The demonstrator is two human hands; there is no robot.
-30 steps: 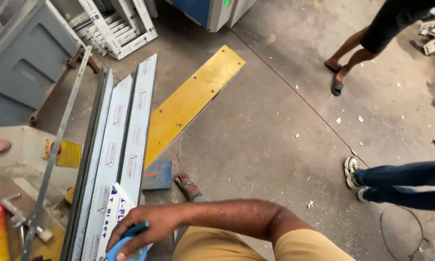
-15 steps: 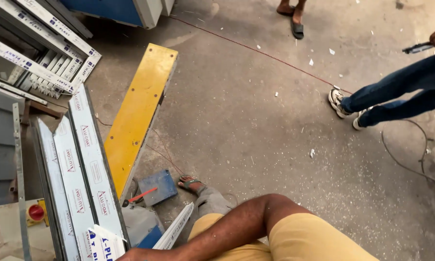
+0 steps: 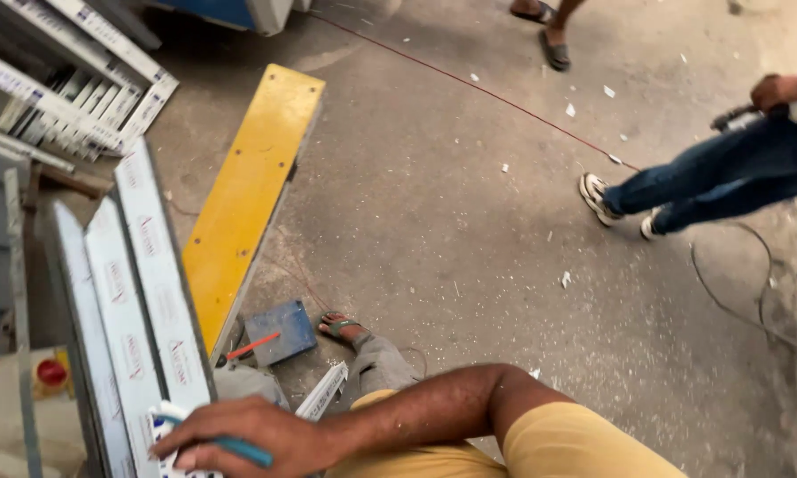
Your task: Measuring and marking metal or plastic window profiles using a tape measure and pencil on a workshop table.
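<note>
My right hand [image 3: 239, 438] rests at the bottom left on the near ends of three long white profile strips [image 3: 150, 265] that lie side by side. The fingers are closed around a slim blue-green tool [image 3: 243, 451], perhaps a marker; its tip is hidden. My forearm and yellow sleeve [image 3: 576, 443] cross the bottom of the view. Below the arm I see my grey trouser leg and my sandalled foot [image 3: 341, 327] on the concrete floor. My left hand is out of sight.
A yellow plank [image 3: 252, 190] lies beside the strips. A blue plate [image 3: 283, 330] and a red-handled tool [image 3: 252, 345] sit near my foot. White frames [image 3: 71, 80] are stacked top left. A person in jeans [image 3: 717, 177] walks at right; another's feet [image 3: 549, 35] stand at top. A red cord [image 3: 469, 84] and black cable [image 3: 735, 301] cross the floor.
My head has turned right and down, so the strips and plank sit further left in view. My hand stays on the strip ends. The person in jeans has stepped closer.
</note>
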